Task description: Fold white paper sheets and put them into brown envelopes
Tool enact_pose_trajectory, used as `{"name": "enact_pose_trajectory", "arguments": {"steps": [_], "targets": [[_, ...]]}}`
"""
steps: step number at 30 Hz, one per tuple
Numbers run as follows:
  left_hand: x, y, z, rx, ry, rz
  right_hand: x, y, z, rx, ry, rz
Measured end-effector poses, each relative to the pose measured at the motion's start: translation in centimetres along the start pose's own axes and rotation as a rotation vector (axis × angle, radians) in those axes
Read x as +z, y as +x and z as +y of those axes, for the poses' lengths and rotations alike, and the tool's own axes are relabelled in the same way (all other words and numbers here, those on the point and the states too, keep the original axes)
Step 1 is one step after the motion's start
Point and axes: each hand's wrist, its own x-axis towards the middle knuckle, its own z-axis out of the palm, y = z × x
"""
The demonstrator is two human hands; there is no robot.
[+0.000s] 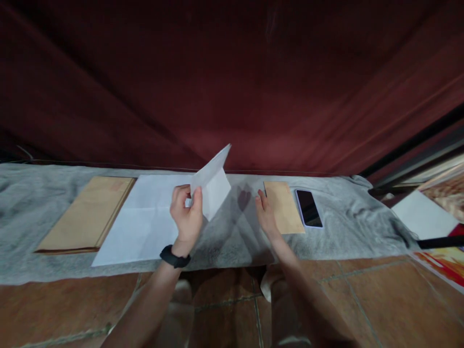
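Observation:
My left hand (186, 208), with a black band on the wrist, pinches a folded sheet of white paper (213, 188) between thumb and fingers. The paper is held up, its two halves partly apart. My right hand (266, 212) is at the left edge of a small brown envelope (286, 208), fingers stretched out; whether they touch it I cannot tell. Under and left of my left hand lie large white sheets (141, 227) with a crease across them. Farther left is a stack of brown kraft paper envelopes or folders (89, 212).
A phone (309, 209) with a pale purple case lies right of the small envelope. Everything rests on a grey cloth (348, 222) over the tiled floor (355, 285). A dark red curtain-like cover (232, 96) rises behind. A dark frame and printed sheets (427, 215) are at far right.

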Motion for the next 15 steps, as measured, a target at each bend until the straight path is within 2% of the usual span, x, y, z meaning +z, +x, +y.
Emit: {"name": "enact_pose_trajectory", "arguments": {"steps": [2, 5, 8, 10, 12, 15], "targets": [[-0.9, 0.1, 0.2, 0.289, 0.106, -0.062, -0.6, 0.5, 0.0, 0.031, 0.106, 0.046], [-0.6, -2.4, 0.6, 0.607, 0.265, -0.386, -1.2, 1.0, 0.4, 0.072, 0.205, 0.113], [0.6, -6.4, 1.1, 0.677, 0.409, -0.708, -1.8, 1.5, 1.2, 0.086, 0.209, 0.134], [1.3, -8.7, 1.5, 0.691, 0.451, -0.868, -2.0, 1.7, 1.7, 0.073, 0.158, 0.139], [1.9, -10.4, 1.9, 0.694, 0.477, -0.951, -2.1, 1.7, 1.9, 0.037, 0.091, 0.150], [2.5, -11.7, 2.4, 0.681, 0.502, -1.004, -1.9, 1.4, 1.7, -0.057, -0.019, 0.142]]}}
